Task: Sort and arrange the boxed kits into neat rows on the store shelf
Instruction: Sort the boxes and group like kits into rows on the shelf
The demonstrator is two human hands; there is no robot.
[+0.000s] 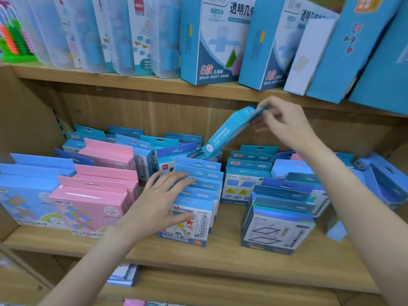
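From where I watch, the far left of the wooden shelf (pixel 220 257) carries a row of wide light-blue boxes (pixel 28 184), and just beside them stand the pink boxes (pixel 92 195) in rows running towards the back. Behind these, small blue kits (pixel 132 140) with hang tabs stand in looser, uneven rows.

My left hand (pixel 163 199) lies with straight, spread fingers on the front of a tidy row of blue-and-white kits (pixel 198 186); the fingertips press on the tabs of the row and the thumb rests against the face of the front box. This grip is flat and holds nothing.

Further right, a long teal box (pixel 229 131) is lifted above the shelf, tilted, its lower end near the kits at the back and its upper end just under the upper shelf board (pixel 154 85). My right hand (pixel 284 122) pinches that upper end between thumb and curled fingers.

Below it stand kits with red-lettered tabs (pixel 249 164), and in front of them a short row of shiny silver-blue boxes (pixel 278 219). At the far right several blue boxes (pixel 382 180) lie tilted and out of line.

On the upper shelf stand a bead abacus (pixel 15 38), clear plastic cases (pixel 88 34) and tall blue cartons (pixel 212 40) leaning left.
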